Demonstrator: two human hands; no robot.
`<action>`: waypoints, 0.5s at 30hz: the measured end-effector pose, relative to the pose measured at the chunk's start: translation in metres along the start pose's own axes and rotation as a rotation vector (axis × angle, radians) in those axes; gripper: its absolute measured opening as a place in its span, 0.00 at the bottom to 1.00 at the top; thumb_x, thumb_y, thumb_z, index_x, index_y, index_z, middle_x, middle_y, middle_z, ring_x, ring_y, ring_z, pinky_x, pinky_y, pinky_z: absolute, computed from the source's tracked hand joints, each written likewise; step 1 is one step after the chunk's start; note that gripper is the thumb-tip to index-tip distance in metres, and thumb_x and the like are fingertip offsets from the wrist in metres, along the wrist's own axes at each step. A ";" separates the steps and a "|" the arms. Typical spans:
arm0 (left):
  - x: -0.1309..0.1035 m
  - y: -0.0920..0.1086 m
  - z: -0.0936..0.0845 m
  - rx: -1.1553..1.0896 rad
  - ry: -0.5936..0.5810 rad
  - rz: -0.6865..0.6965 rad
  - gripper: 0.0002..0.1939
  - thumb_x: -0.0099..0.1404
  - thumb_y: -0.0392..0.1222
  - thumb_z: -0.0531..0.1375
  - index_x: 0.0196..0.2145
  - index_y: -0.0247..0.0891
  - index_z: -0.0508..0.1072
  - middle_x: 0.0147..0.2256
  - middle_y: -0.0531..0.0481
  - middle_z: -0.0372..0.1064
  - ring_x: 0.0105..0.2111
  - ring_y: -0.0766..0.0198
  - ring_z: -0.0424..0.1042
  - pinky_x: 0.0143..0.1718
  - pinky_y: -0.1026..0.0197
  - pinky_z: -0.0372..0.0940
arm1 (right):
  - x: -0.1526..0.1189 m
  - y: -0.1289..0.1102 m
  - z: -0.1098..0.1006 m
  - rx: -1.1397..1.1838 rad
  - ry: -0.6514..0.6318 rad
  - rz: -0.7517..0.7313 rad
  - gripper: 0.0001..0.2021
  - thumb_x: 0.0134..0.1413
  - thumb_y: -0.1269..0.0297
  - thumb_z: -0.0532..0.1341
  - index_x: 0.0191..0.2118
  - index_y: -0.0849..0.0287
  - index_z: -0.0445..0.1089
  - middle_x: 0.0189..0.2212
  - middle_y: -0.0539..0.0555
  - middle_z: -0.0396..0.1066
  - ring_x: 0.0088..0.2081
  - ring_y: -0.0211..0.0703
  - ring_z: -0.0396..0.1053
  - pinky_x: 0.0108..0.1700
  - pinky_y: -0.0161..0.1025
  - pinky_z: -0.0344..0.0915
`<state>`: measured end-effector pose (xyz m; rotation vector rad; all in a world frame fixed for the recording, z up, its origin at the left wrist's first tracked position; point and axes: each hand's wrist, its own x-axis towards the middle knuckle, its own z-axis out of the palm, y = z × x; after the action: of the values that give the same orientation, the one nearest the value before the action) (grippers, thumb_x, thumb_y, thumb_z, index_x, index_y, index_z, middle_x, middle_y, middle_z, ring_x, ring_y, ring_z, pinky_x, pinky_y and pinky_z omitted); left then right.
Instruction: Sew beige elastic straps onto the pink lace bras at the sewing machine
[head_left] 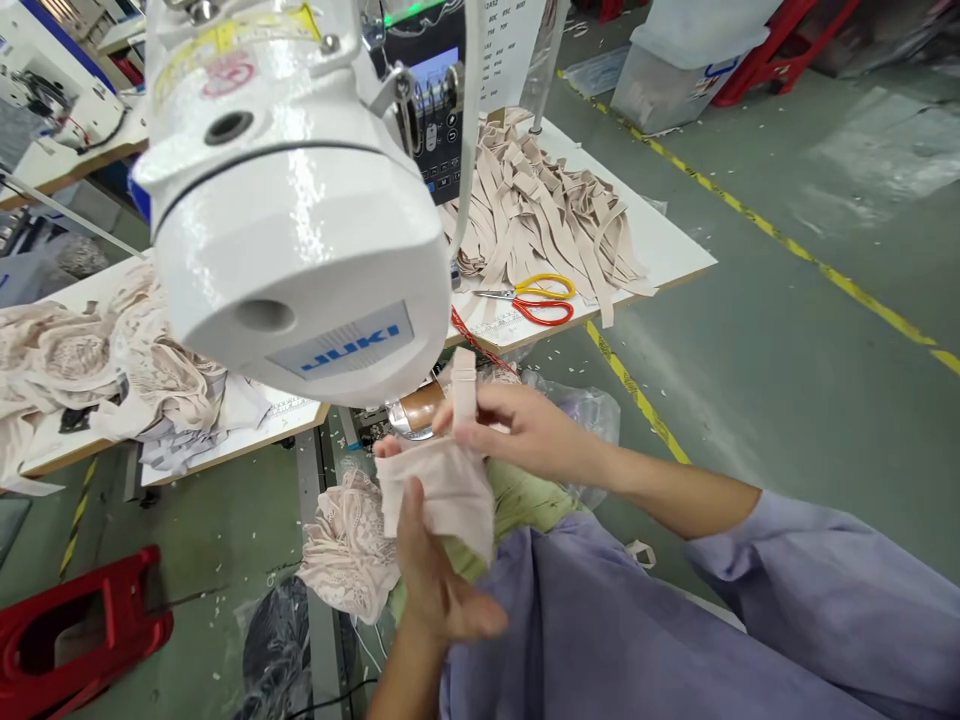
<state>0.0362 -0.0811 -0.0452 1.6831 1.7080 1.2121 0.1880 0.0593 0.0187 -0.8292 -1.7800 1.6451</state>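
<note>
1. So on my end, my left hand (pixel 435 585) has the pale pink fabric piece (pixel 442 490) pinched, thumb in front and fingertips poking out behind the top edge.
2. My right hand (pixel 517 425) is pinching a narrow strap (pixel 464 385) low down, where it stands up at the fabric's right end. Can't tell from here if those two are actually joined.
3. Fabric's held up over the light green cloth (pixel 521 500) on my lap, near the big white sewing machine (pixel 300 260).
4. Lacy bundle (pixel 349 550) sits just left of it.
5. On the counter (pixel 675 262): yellow-and-red-handled scissors (pixel 516 295) near the edge, messy strap heap (pixel 540 210) behind them. Lacy pile (pixel 150 350) left of the machine.
</note>
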 end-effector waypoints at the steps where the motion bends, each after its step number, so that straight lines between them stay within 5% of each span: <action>1: 0.010 -0.003 -0.005 0.040 0.043 0.074 0.54 0.59 0.74 0.53 0.71 0.44 0.38 0.71 0.36 0.39 0.70 0.35 0.39 0.66 0.30 0.47 | 0.012 0.003 -0.003 -0.144 0.070 -0.059 0.11 0.59 0.56 0.61 0.33 0.60 0.70 0.37 0.53 0.67 0.39 0.42 0.67 0.41 0.38 0.64; 4: 0.040 -0.010 -0.014 0.233 0.017 0.197 0.41 0.65 0.60 0.58 0.69 0.41 0.52 0.69 0.35 0.48 0.70 0.40 0.44 0.67 0.36 0.47 | 0.042 0.019 -0.003 -0.338 0.232 -0.109 0.07 0.53 0.63 0.62 0.30 0.59 0.65 0.35 0.52 0.62 0.37 0.40 0.63 0.42 0.38 0.62; 11: 0.058 -0.013 -0.017 0.459 -0.132 0.080 0.38 0.62 0.51 0.65 0.67 0.42 0.59 0.53 0.38 0.74 0.52 0.45 0.75 0.51 0.48 0.71 | 0.065 0.043 -0.003 0.201 0.122 0.077 0.07 0.57 0.60 0.56 0.39 0.57 0.62 0.33 0.48 0.64 0.29 0.35 0.58 0.30 0.33 0.58; 15: 0.060 -0.010 -0.022 0.457 -0.143 0.004 0.37 0.62 0.50 0.66 0.66 0.45 0.60 0.44 0.41 0.79 0.45 0.46 0.78 0.42 0.54 0.73 | 0.081 0.040 -0.012 -0.095 0.183 -0.099 0.08 0.57 0.59 0.58 0.35 0.59 0.67 0.36 0.53 0.67 0.37 0.41 0.64 0.42 0.40 0.65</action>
<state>0.0034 -0.0282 -0.0264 1.9720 1.9946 0.7120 0.1473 0.1307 -0.0206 -0.8897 -1.7519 1.3848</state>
